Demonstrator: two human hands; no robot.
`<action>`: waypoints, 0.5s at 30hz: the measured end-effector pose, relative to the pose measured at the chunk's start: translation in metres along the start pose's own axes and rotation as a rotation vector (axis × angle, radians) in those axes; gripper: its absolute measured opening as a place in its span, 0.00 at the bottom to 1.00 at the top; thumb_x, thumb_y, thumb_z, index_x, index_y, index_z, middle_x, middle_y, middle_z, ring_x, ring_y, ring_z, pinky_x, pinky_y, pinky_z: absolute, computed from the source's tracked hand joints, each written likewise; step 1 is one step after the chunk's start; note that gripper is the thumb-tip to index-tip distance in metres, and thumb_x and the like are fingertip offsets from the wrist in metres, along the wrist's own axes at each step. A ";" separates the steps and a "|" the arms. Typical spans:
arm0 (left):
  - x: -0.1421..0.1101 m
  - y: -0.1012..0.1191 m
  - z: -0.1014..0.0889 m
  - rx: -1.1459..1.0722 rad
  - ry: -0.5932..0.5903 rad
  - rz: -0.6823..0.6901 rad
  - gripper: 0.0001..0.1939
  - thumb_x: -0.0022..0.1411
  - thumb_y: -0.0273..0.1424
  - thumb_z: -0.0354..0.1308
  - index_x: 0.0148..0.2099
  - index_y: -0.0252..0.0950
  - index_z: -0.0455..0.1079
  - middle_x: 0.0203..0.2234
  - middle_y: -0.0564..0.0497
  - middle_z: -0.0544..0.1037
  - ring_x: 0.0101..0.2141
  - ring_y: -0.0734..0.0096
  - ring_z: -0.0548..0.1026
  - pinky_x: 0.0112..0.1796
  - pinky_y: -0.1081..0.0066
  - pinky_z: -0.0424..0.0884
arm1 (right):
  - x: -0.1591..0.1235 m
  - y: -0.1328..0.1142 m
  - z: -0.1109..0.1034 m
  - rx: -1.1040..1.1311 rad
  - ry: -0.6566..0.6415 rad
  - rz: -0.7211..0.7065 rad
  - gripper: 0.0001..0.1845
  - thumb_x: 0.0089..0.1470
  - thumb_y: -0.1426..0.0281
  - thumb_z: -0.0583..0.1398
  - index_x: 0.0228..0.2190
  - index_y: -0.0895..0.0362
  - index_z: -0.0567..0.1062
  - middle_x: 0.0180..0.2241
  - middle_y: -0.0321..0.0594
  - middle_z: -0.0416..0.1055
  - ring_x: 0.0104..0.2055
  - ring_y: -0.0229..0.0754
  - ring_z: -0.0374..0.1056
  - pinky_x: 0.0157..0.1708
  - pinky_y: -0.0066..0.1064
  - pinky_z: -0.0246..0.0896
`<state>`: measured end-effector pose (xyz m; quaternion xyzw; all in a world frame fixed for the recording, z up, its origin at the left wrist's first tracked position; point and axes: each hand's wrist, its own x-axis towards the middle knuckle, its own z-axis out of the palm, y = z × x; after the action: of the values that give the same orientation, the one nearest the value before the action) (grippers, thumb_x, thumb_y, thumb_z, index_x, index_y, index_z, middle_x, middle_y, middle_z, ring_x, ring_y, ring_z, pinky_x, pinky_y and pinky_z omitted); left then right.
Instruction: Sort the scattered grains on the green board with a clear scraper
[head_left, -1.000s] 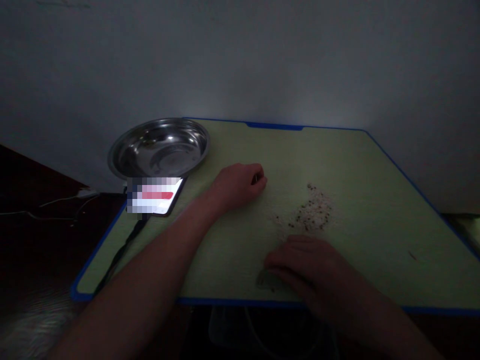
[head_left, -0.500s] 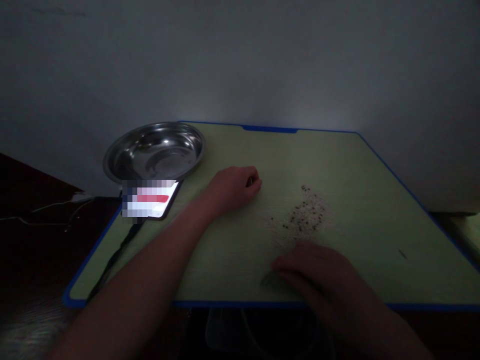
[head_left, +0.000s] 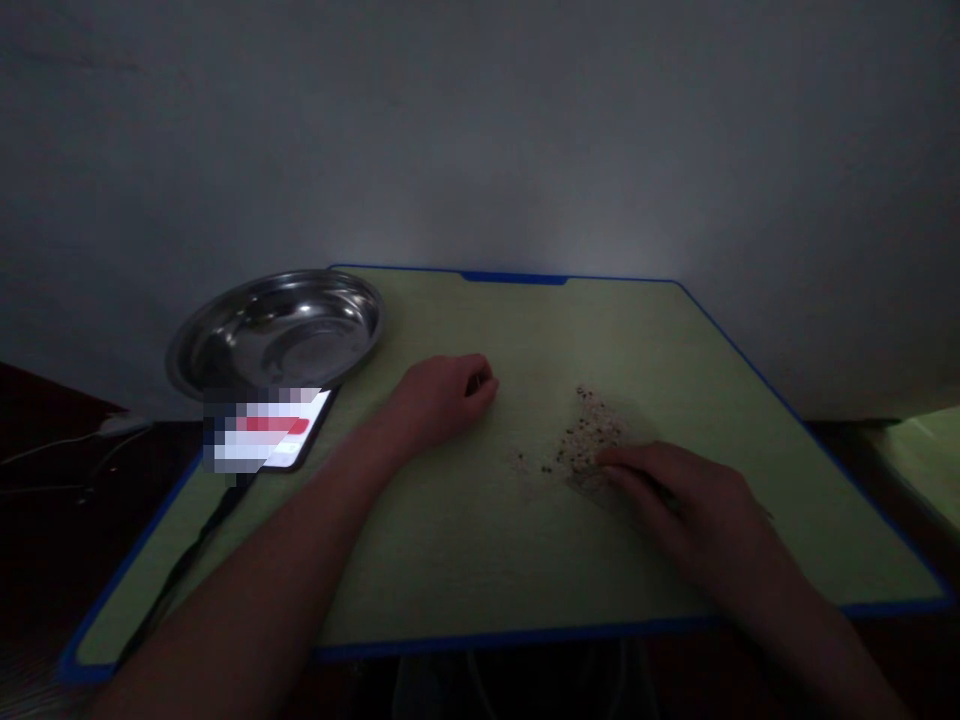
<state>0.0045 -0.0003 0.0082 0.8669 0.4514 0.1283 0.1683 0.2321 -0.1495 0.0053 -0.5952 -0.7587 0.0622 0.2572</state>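
On the pale green table [head_left: 465, 570], a small heap of pale grains mixed with dark beans or seeds [head_left: 589, 430] lies right of the middle. My right hand [head_left: 690, 500] is closed in a pinch at the heap's near right side. A thin see-through piece [head_left: 589, 483] shows under its fingertips, among the grains; its kind is hard to tell in the dim light. My left hand [head_left: 446, 395] rests on the table left of the heap, its fingers curled. A thin pale sliver shows inside the curl, too small to name.
A shiny steel basin [head_left: 277, 335] stands at the back left. In front of it lies a lit phone [head_left: 289, 440] with a dark strap [head_left: 195, 555] running to the near edge. A grey wall [head_left: 480, 140] rises behind the table.
My right hand has moved from the near edge forward to the heap, carrying the see-through piece. My left hand keeps its curl on the table. The view has shifted slightly.
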 end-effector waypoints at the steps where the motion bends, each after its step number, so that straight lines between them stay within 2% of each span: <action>1: 0.000 0.000 0.000 0.000 0.000 -0.001 0.12 0.63 0.35 0.49 0.35 0.36 0.72 0.26 0.50 0.77 0.25 0.70 0.70 0.27 0.70 0.58 | 0.004 -0.001 -0.001 0.004 0.007 -0.006 0.11 0.62 0.70 0.55 0.39 0.55 0.78 0.37 0.40 0.80 0.37 0.42 0.76 0.40 0.35 0.71; 4: 0.000 0.000 0.000 0.003 0.000 -0.007 0.12 0.63 0.36 0.50 0.35 0.36 0.71 0.27 0.50 0.77 0.26 0.70 0.70 0.28 0.70 0.59 | 0.019 -0.007 0.001 -0.008 0.000 -0.053 0.12 0.62 0.70 0.54 0.39 0.56 0.78 0.37 0.42 0.80 0.37 0.43 0.76 0.40 0.36 0.70; 7: -0.001 0.000 -0.001 -0.001 -0.005 -0.017 0.12 0.63 0.36 0.49 0.35 0.36 0.71 0.26 0.50 0.77 0.26 0.70 0.70 0.28 0.70 0.59 | 0.031 -0.013 0.005 -0.043 -0.065 -0.104 0.13 0.63 0.70 0.53 0.39 0.57 0.79 0.38 0.44 0.80 0.39 0.45 0.76 0.41 0.38 0.69; 11: 0.000 0.000 0.000 0.003 -0.002 -0.009 0.12 0.63 0.36 0.50 0.35 0.36 0.71 0.26 0.50 0.77 0.25 0.70 0.70 0.27 0.70 0.58 | 0.030 -0.015 0.003 0.032 -0.150 -0.136 0.13 0.63 0.70 0.54 0.40 0.54 0.78 0.38 0.40 0.80 0.39 0.43 0.75 0.41 0.36 0.69; 15: 0.000 -0.001 0.001 0.004 0.007 0.003 0.12 0.63 0.35 0.50 0.35 0.36 0.71 0.26 0.51 0.77 0.25 0.71 0.70 0.28 0.70 0.58 | 0.026 -0.014 0.000 0.067 -0.133 -0.091 0.12 0.63 0.70 0.54 0.40 0.53 0.78 0.38 0.39 0.80 0.39 0.42 0.75 0.41 0.35 0.69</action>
<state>0.0043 0.0002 0.0073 0.8673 0.4512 0.1308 0.1646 0.2160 -0.1295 0.0187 -0.5459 -0.7979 0.1150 0.2285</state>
